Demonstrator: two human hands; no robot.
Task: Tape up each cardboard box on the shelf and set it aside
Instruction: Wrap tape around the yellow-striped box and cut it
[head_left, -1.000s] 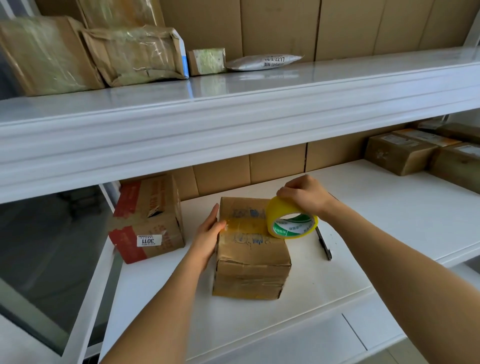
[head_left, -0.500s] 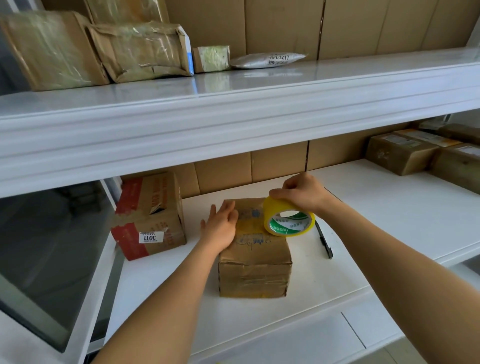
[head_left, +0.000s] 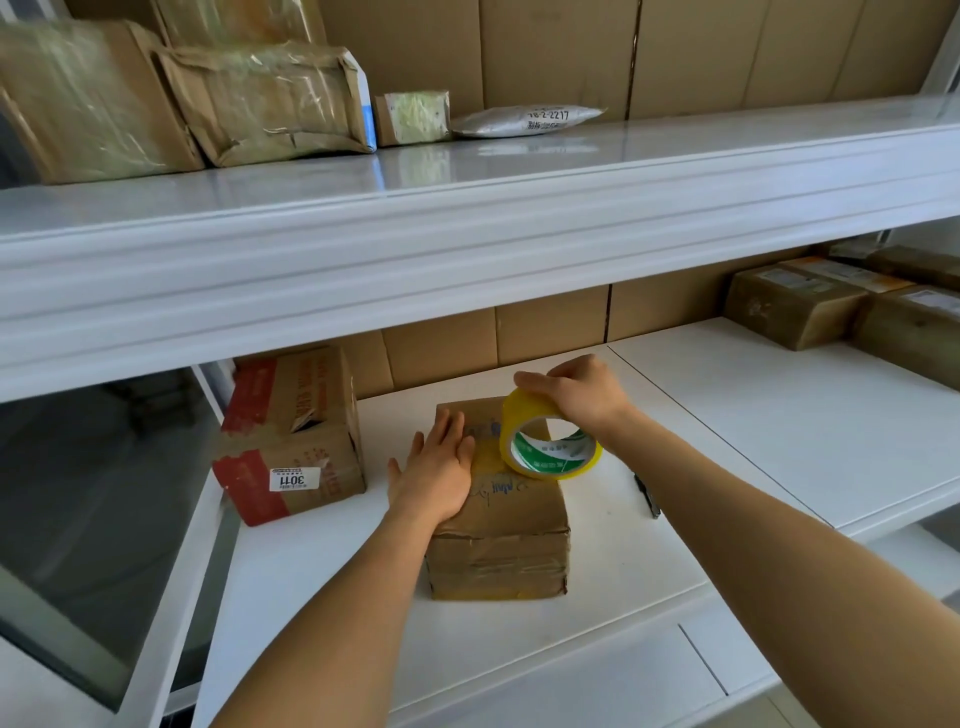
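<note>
A small brown cardboard box (head_left: 509, 540) with blue scribbles on top stands on the white lower shelf (head_left: 779, 426). My left hand (head_left: 439, 470) lies flat on the left part of its top, fingers straight. My right hand (head_left: 576, 392) grips a yellow roll of tape (head_left: 545, 441) with a green and white core, held on edge over the box's far right top. A yellowish strip of tape runs across the top between my hands.
A larger box with red tape and a "3011" label (head_left: 296, 436) stands left of the small box. A dark pen (head_left: 647, 496) lies to the right. Several taped boxes (head_left: 795, 304) sit far right. The upper shelf (head_left: 467, 228) carries wrapped parcels (head_left: 260, 98).
My left hand slid from the box's left side onto its top and now lies flat there. The tape roll shifted slightly toward the box's far edge.
</note>
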